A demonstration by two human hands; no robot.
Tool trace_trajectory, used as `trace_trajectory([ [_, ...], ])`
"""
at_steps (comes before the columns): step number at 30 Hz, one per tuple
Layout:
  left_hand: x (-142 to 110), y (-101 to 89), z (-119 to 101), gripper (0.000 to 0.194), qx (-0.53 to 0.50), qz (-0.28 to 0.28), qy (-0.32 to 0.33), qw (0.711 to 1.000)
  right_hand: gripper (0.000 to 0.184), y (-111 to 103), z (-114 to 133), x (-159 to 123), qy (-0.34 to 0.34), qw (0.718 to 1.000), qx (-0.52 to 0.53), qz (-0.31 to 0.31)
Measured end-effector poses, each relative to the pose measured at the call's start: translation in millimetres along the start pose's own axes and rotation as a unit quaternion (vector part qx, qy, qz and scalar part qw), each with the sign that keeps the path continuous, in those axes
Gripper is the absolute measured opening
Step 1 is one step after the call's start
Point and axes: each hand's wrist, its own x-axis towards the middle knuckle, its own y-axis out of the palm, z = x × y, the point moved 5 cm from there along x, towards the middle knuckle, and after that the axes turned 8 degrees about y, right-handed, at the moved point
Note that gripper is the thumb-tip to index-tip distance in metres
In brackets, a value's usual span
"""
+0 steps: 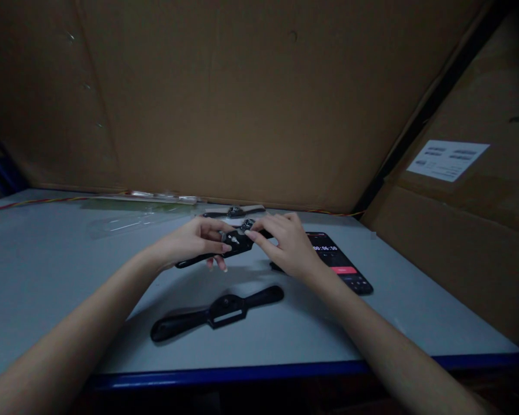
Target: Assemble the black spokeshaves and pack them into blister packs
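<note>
A black spokeshave is held above the table, its long handle slanting down to the left. My left hand is closed round its left side, thumb on the body near a small shiny fitting. The thumb and fingers of my right hand pinch a small dark metal part at the top of the spokeshave; what it is exactly is too small to tell. Nearer to me, a second black spokeshave body lies on the table with its open slot showing. Behind my hands lies another spokeshave.
A phone with a running timer lies right of my right hand. Clear plastic wrapping and a flat strip rest at the back left. Cardboard walls in the table, and a labelled box stands right.
</note>
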Motion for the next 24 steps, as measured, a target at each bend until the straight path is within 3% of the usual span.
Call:
trace_trajectory([
  [3, -0.1, 3.0, 6.2, 0.036, 0.009, 0.031, -0.009, 0.999, 0.040, 12.9, -0.1, 1.0, 0.005, 0.995, 0.015, 0.095],
  [5, -0.4, 3.8, 8.5, 0.038, 0.014, 0.035, -0.017, 0.999, 0.042, 16.3, 1.9, 0.7, 0.003, 0.992, 0.026, 0.125],
  [10, -3.4, 6.3, 6.2, 0.046, 0.032, 0.053, -0.045, 0.997, 0.041, 15.3, 3.7, -0.3, 0.038, 0.988, 0.059, 0.134],
  [15, -8.6, 0.2, 2.8, 0.048, 0.161, 0.040, -0.072, 0.984, 0.044, 19.2, -9.6, -0.5, 0.096, 0.986, 0.066, 0.123],
  [19, -7.4, -6.0, 4.3, 0.038, 0.265, 0.046, -0.019, 0.963, 0.046, 27.6, -25.4, -0.7, 0.157, 0.973, 0.084, 0.145],
  [24, -2.2, -11.6, 4.8, 0.019, 0.413, 0.011, 0.079, 0.907, 0.045, 35.4, -31.7, -1.2, 0.168, 0.964, 0.121, 0.164],
])
